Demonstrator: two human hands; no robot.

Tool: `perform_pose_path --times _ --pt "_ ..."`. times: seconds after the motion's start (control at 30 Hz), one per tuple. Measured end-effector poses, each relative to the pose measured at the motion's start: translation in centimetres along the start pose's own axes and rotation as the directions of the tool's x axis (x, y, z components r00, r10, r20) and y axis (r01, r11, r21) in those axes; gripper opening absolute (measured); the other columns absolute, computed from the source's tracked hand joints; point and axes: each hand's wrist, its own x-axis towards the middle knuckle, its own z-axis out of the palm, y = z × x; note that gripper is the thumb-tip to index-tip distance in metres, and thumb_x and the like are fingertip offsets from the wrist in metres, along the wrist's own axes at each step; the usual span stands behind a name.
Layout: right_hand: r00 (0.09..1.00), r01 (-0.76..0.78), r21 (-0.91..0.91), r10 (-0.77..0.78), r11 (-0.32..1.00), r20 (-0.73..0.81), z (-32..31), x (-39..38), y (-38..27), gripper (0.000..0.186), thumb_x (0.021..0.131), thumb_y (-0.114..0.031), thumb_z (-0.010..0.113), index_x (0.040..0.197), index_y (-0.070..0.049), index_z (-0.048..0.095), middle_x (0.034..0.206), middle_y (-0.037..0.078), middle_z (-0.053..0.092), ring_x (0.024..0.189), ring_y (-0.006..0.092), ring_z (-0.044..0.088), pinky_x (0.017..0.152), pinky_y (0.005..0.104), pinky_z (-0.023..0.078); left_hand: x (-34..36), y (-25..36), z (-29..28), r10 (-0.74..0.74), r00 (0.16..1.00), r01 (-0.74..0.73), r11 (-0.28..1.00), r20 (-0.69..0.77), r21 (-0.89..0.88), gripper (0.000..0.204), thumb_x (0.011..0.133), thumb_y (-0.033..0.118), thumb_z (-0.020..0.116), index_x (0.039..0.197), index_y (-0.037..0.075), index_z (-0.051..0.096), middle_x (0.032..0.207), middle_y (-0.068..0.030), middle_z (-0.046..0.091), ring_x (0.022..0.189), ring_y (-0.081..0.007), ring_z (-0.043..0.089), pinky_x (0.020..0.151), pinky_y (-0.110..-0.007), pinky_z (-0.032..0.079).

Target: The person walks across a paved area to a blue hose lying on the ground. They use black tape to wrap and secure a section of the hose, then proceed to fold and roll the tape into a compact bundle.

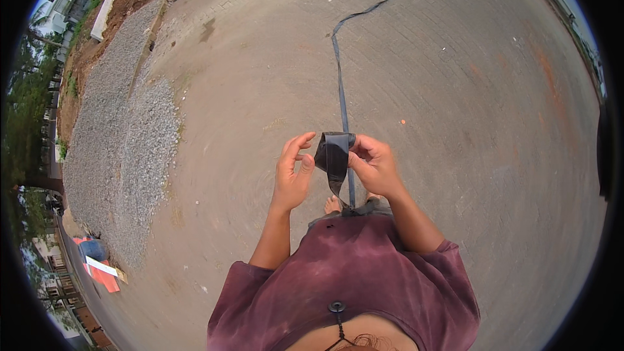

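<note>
The flat black strap [334,156] sits folded between both hands at chest height, its tail running off across the brick paving [455,91]. Right hand [375,166] pinches the fold; left hand [292,172] is half open, fingertips touching it. I'd keep folds flat and even, since it looks thin and limp.

The strap [335,156] is dark grey-black. The shirt [351,279] is mottled maroon. The paving [455,91] is grey-brown with brick patterning, the gravel strip [123,136] at left pale speckled grey.
</note>
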Motion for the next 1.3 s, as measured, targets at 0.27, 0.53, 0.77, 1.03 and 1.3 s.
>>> perform_pose_path --times 0.27,0.53,0.77,1.03,1.3 --pt "0.995 -0.001 -0.085 -0.008 0.996 -0.101 -0.2 0.1 -0.5 0.027 0.099 -0.014 0.067 0.124 -0.001 0.068 0.089 0.008 0.072 0.072 0.0125 0.066 0.065 0.0287 0.054 0.1 2.3 1.0 -0.371 0.904 0.426 0.804 0.21 -0.414 0.033 0.099 0.016 0.071 0.123 -0.005 0.062 0.11 -0.0107 0.073 0.099 -0.0127 0.068 0.087 -0.03 0.056" --pt "0.816 0.46 -0.817 -0.529 0.349 0.234 -2.6 0.6 -1.7 0.052 0.077 -0.002 0.073 0.125 -0.02 0.07 0.132 0.005 0.065 0.119 0.03 0.06 0.095 0.0425 0.051 1.6 3.6 2.4 -0.454 0.836 0.547 0.719 0.307 -0.428 0.054 0.104 0.016 0.062 0.148 0.0 0.036 0.103 -0.0087 0.072 0.089 -0.0118 0.071 0.075 -0.029 0.059" --pt "0.886 0.44 -0.599 -0.434 0.669 0.165 -5.7 1.7 -1.3 0.047 0.074 0.009 0.066 0.119 -0.007 0.069 0.121 0.012 0.068 0.114 0.0343 0.062 0.095 0.0457 0.051 2.5 5.4 3.5 -0.359 0.834 0.535 0.713 0.419 -0.453 0.062 0.106 0.026 0.06 0.155 0.001 0.031 0.099 -0.008 0.071 0.078 -0.0134 0.068 0.066 -0.029 0.054" --pt "0.955 0.27 -0.55 -0.146 0.791 0.259 -8.9 2.6 -2.7 0.059 0.071 0.014 0.062 0.127 -0.003 0.059 0.127 0.016 0.063 0.117 0.0381 0.062 0.096 0.0462 0.053 3.9 4.3 6.6 0.133 0.952 -0.157 0.985 0.276 0.069 0.042 0.098 0.02 0.069 0.137 0.007 0.064 0.13 -0.0157 0.064 0.112 -0.0237 0.062 0.088 -0.033 0.054" --pt "0.936 0.305 -0.65 -0.095 0.696 0.338 -12.3 3.2 -3.5 0.064 0.073 0.009 0.066 0.135 -0.002 0.053 0.129 0.019 0.061 0.119 0.0385 0.06 0.096 0.046 0.053 4.5 3.8 10.9 0.146 0.97 -0.188 0.956 0.194 0.224 0.031 0.09 0.007 0.071 0.121 0.007 0.073 0.123 -0.0129 0.069 0.115 -0.0297 0.063 0.098 -0.041 0.05"
